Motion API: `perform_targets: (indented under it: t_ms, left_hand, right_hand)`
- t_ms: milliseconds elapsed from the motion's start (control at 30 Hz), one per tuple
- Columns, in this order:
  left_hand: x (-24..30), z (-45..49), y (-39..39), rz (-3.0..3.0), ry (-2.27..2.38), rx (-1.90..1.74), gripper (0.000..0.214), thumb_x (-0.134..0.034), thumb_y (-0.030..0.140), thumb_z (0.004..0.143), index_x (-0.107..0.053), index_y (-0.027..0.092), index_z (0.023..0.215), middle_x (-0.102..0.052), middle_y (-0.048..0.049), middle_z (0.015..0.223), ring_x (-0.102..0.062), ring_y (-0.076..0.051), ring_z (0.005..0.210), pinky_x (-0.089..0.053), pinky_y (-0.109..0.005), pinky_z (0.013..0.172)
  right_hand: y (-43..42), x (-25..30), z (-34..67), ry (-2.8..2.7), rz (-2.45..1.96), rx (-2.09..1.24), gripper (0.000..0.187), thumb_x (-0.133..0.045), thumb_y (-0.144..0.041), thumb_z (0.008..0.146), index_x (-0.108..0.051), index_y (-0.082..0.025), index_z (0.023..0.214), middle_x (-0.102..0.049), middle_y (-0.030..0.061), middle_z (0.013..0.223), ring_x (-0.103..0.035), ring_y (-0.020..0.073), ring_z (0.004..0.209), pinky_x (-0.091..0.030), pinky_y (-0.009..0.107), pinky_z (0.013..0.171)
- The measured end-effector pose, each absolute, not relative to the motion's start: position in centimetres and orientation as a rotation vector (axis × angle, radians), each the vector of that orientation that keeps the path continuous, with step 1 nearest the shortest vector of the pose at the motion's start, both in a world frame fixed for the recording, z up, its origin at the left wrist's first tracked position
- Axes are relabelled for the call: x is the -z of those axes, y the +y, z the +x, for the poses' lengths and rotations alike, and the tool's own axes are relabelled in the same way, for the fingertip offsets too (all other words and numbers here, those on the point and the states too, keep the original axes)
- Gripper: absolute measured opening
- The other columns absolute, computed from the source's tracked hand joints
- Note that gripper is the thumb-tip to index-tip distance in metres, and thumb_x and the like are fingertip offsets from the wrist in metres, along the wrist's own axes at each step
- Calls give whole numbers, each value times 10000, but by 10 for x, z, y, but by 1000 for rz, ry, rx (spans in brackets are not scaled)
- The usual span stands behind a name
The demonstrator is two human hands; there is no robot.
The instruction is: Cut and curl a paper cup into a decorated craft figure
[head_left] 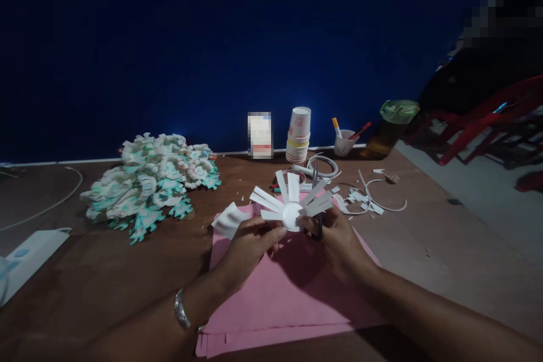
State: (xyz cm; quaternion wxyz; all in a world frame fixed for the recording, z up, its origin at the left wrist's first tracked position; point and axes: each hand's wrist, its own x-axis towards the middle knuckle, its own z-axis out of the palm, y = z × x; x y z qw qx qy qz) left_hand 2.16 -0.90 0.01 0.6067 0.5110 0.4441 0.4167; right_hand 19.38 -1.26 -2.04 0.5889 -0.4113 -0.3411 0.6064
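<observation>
A white paper cup [292, 216], cut into strips that fan out around its round base, is held above pink paper sheets [280, 294]. My left hand [258, 237] pinches its lower left edge between thumb and fingers. Dark-handled scissors [318, 225] are in my right hand [341, 240], their blades pointing up behind the strips on the right. The fingers of that hand are close to the cup's right side; whether they also touch it is hard to see. A curved white paper piece [230, 220] lies on the pink sheets, left of the cup.
A heap of white and green paper cutouts [156, 181] sits at left. At the back stand stacked paper cups [298, 134] and a cup with pens [345, 143]. Paper scraps [365, 199] and curled rims lie at right, a power strip [31, 260] at far left.
</observation>
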Motion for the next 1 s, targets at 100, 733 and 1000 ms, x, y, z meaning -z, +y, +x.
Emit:
perform_targets:
  t_ms: [100,733,1000]
  left_hand:
    - [0,21,-10,1182,1034,-961,134,-736,290,770,-733,204,666,-551,-3,483,-398,-96,445,-238,-243,428]
    - [5,1,2,870,718,-835,354,-863,439,616,-693,161,754,-651,-58,676,-530,-129,576,-320,-255,503]
    - [-1,15,-9,1164,952,-801,318,-750,432,774,-625,172,641,-534,27,552,-405,-79,502,-259,-235,485]
  right_hand:
    - [-12,19,194,-827,-952,-1398,408,-872,-323,668,-572,-215,922,-585,-48,715,-498,91,566,-409,201,495]
    - [-4,20,200,-890,-980,-1468,441,-892,-334,620,-599,-190,917,-578,-48,666,-494,88,527,-372,190,449]
    - [-8,15,196,-981,-1036,-1353,439,-902,-348,591,-572,-211,847,-559,-63,620,-504,101,538,-412,205,493]
